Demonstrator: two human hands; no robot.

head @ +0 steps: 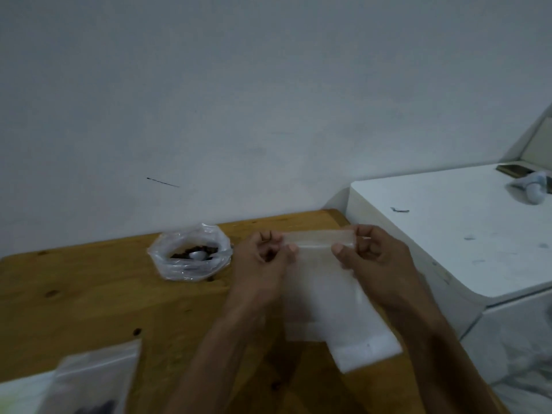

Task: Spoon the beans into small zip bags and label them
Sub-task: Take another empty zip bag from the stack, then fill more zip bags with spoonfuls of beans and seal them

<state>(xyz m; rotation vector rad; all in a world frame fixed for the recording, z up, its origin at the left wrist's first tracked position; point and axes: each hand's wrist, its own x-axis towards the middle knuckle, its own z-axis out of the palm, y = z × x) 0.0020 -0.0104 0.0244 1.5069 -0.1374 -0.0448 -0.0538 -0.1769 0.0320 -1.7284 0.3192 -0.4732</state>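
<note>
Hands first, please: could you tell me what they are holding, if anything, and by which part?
Both hold one empty zip bag by its top strip: left hand at the left end, right hand at the right.

We can read no text, label, brand, number or sign anywhere: the clear zip bag (316,273) held up over the table bears nothing legible, and neither does the blurred bag (92,380) at lower left.
</note>
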